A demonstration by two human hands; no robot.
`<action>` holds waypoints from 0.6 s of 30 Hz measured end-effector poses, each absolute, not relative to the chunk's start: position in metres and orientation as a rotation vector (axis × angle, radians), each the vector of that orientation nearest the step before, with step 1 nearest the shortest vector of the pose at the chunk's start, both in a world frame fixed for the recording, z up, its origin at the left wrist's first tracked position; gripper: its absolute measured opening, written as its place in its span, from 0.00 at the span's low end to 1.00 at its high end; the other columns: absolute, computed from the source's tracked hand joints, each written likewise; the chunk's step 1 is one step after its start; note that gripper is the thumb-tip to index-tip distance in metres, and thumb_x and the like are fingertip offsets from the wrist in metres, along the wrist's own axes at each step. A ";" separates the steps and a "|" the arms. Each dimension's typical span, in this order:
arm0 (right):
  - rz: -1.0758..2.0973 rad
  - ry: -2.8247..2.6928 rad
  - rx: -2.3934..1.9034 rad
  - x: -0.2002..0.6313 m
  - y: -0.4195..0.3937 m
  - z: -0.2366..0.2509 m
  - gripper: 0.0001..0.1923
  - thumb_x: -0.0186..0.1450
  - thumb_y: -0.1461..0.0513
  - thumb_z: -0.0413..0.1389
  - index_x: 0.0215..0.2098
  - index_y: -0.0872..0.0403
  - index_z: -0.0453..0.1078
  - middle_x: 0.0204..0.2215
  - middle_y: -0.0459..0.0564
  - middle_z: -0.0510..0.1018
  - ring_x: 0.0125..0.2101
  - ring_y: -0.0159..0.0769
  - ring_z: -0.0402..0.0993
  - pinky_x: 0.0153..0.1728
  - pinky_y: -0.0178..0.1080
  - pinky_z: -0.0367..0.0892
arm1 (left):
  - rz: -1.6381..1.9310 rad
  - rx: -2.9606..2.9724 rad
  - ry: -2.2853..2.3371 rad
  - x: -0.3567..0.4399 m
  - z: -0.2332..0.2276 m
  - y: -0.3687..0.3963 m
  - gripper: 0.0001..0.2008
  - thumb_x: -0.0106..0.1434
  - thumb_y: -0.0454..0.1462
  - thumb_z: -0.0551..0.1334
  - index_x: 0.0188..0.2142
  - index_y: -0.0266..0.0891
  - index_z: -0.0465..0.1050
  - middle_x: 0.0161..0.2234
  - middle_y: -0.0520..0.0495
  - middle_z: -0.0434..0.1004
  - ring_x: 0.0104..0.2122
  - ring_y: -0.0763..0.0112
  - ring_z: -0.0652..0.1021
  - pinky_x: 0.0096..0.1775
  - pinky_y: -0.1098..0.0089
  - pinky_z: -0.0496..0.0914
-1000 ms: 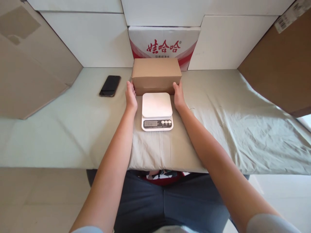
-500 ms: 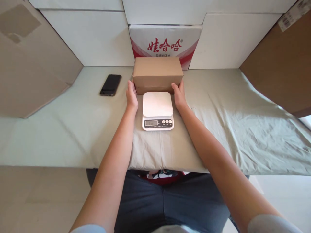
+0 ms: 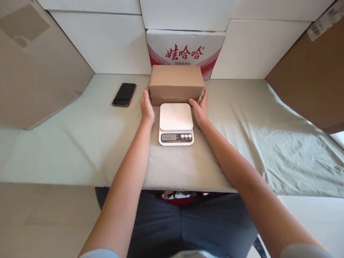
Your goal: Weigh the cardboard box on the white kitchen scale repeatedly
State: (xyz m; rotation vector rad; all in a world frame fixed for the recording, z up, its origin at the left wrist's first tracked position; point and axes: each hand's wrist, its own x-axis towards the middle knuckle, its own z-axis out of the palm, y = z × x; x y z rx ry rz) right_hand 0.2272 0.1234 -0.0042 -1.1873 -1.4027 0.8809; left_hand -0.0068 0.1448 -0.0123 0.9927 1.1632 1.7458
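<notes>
On the cloth-covered counter [image 3: 242, 136], just behind the scale [image 3: 176, 123]: cardboard box [image 3: 176, 84] | left hand [image 3: 147, 107] flat against its left end | right hand [image 3: 200, 111] at its right lower corner | both grips clasp the box | phone [image 3: 124, 94] well left.

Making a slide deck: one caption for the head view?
Both hands, left and right, clasp a brown cardboard box behind a white digital kitchen scale.
</notes>
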 end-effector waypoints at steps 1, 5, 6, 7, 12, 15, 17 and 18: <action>0.853 -1.415 -1.250 0.232 0.113 -0.004 0.59 0.64 0.40 0.58 0.80 0.51 0.33 0.83 0.50 0.33 0.83 0.48 0.25 0.83 0.57 0.30 | 1.761 0.985 1.171 -0.008 -0.013 0.146 0.38 0.75 0.62 0.50 0.66 0.37 0.74 0.72 0.36 0.70 0.74 0.58 0.67 0.72 0.65 0.62; 0.645 -1.903 -1.068 0.252 0.067 -0.001 0.56 0.65 0.38 0.59 0.81 0.41 0.38 0.83 0.38 0.29 0.82 0.46 0.20 0.83 0.57 0.25 | 1.790 0.962 1.195 -0.010 -0.016 0.149 0.39 0.75 0.61 0.51 0.69 0.34 0.70 0.74 0.34 0.66 0.75 0.59 0.66 0.72 0.66 0.62; 0.613 -2.010 -1.022 0.255 0.059 -0.001 0.55 0.64 0.39 0.60 0.81 0.39 0.41 0.83 0.37 0.30 0.82 0.50 0.21 0.82 0.60 0.25 | 1.792 0.959 1.192 -0.010 -0.016 0.149 0.38 0.77 0.59 0.50 0.69 0.34 0.70 0.73 0.34 0.67 0.74 0.60 0.67 0.72 0.67 0.63; 0.590 -2.096 -0.992 0.257 0.052 -0.001 0.55 0.63 0.40 0.62 0.81 0.38 0.42 0.83 0.37 0.31 0.82 0.54 0.21 0.81 0.64 0.24 | 1.795 0.956 1.188 -0.009 -0.015 0.149 0.36 0.78 0.57 0.49 0.69 0.34 0.70 0.73 0.35 0.68 0.74 0.61 0.68 0.71 0.68 0.63; 0.537 -2.250 -1.004 0.251 0.044 -0.007 0.55 0.65 0.51 0.61 0.81 0.35 0.35 0.82 0.36 0.26 0.81 0.59 0.18 0.78 0.73 0.21 | 1.801 0.952 1.171 -0.006 -0.012 0.146 0.30 0.82 0.48 0.44 0.68 0.34 0.70 0.72 0.40 0.70 0.72 0.67 0.70 0.71 0.69 0.63; 0.544 -2.223 -1.008 0.247 0.046 -0.008 0.55 0.65 0.51 0.61 0.81 0.36 0.35 0.82 0.37 0.25 0.81 0.59 0.16 0.78 0.73 0.20 | 1.798 0.951 1.161 -0.006 -0.011 0.146 0.29 0.81 0.48 0.46 0.67 0.34 0.72 0.71 0.39 0.72 0.72 0.64 0.70 0.71 0.68 0.64; 0.580 -2.194 -1.029 0.246 0.045 -0.008 0.55 0.64 0.50 0.63 0.81 0.36 0.37 0.83 0.36 0.27 0.81 0.59 0.17 0.78 0.72 0.20 | 1.792 0.953 1.161 -0.006 -0.011 0.146 0.29 0.81 0.48 0.45 0.67 0.34 0.72 0.69 0.39 0.74 0.72 0.63 0.71 0.71 0.67 0.64; 0.601 -2.182 -1.041 0.246 0.045 -0.007 0.55 0.64 0.50 0.63 0.81 0.35 0.38 0.83 0.36 0.28 0.81 0.59 0.17 0.78 0.72 0.20 | 1.787 0.955 1.163 -0.007 -0.011 0.146 0.28 0.81 0.47 0.45 0.66 0.35 0.72 0.69 0.40 0.75 0.72 0.64 0.71 0.71 0.67 0.64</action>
